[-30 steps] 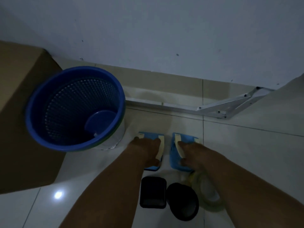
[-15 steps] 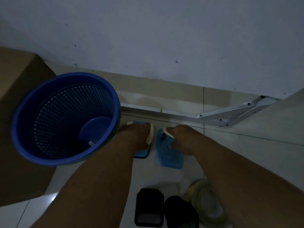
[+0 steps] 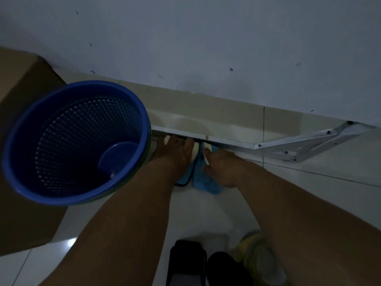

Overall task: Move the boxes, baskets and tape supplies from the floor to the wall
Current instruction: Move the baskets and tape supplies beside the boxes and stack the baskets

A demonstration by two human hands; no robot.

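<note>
Two flat blue items with cream strips lie side by side on the tiled floor close to the wall. My left hand point(image 3: 177, 153) presses on the left blue item point(image 3: 186, 174) with fingers stretched toward the wall, covering most of it. My right hand point(image 3: 221, 168) grips the right blue item point(image 3: 206, 185), fingers curled over its edge. A blue mesh basket point(image 3: 12, 162) stands against the wall to the left, beside a brown cardboard box point(image 3: 22, 89). A yellowish tape roll point(image 3: 261, 259) lies near me at the bottom.
A grey metal bracket point(image 3: 309, 146) lies along the foot of the wall, just beyond both blue items. Two black objects point(image 3: 185, 263) sit on the floor at the bottom, next to the tape roll. The room is dim.
Both hands have slid the two blue items away from me across the floor toward the wall. The black objects and tape roll stayed behind.
</note>
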